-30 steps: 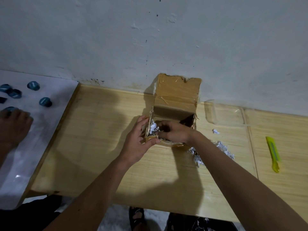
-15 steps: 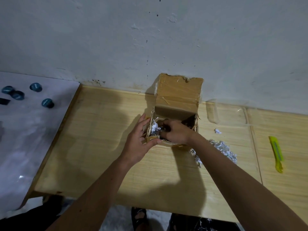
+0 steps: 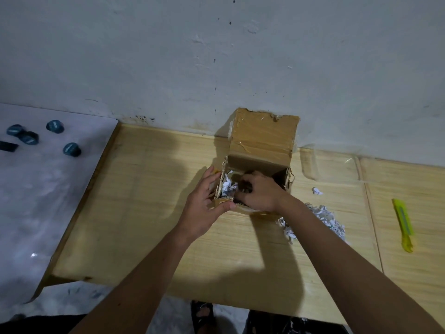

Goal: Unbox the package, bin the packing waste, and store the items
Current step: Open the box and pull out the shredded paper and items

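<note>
Against the far wall, on the wooden table (image 3: 149,213), stands the box (image 3: 258,169), its taped lid flap thrown back and leaning on the wall so the mouth faces up toward you. Your right hand (image 3: 258,192) is down inside that mouth, fingers curled among the shredded paper (image 3: 226,185) and, it seems, around something dark beneath the knuckles; you cannot tell from this view what that is or whether the grip has truly closed on it. Whatever is left to lift lies straight below those fingers, toward the box's left near corner, so the pull looks to be upward and back toward you, and the right hand is plainly the nearer one for it. Your left hand (image 3: 204,208) is outside, thumb along the near edge and fingers spread flat on the left wall, bracing rather than gripping. The box's long axis runs from you to the wall. Its cardboard is brown, soft and ragged at the cut edges, with glossy tape across the flap; it will likely flex if you drag against a wall. A loose pile of shreds (image 3: 320,220) lies on the table just right of the box, light, crinkled and apt to scatter. Further right lies a yellow cutter (image 3: 404,224), well apart. Far left, on a white sheet (image 3: 48,201), sit small round blue items (image 3: 71,149).
</note>
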